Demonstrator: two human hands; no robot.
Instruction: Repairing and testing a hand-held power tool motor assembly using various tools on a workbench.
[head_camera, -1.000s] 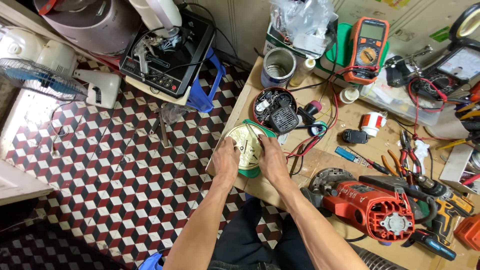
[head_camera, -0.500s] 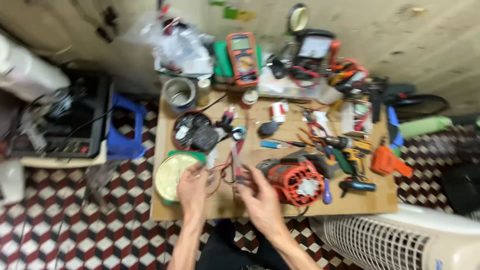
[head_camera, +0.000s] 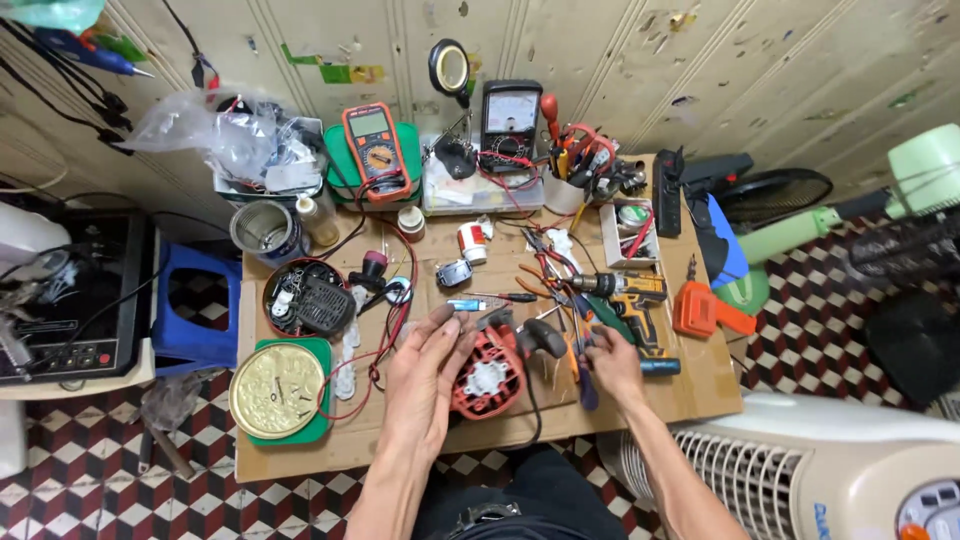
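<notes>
Now my left hand lies flat with open fingers against the left side of the red power tool, which sits on the cardboard-covered desk near its front edge, right in the middle between my two hands. That grip is not closed on anything; the palm and fingers only press against the red vented housing. My right hand is curled round the dark handle of a screwdriver, whose blue-dark shaft end points down toward the front edge of the desk. The right hand rests just beside the black handle part of the red tool.

Left of my left hand, red wires loop across the desk toward a round brass-coloured lid lying on a green tray. Behind that is a round tin of small parts. Just beyond my right hand lies a yellow and black cordless drill, with an orange tool farther right. At the back of the desk stand an orange multimeter and a black analogue meter.
</notes>
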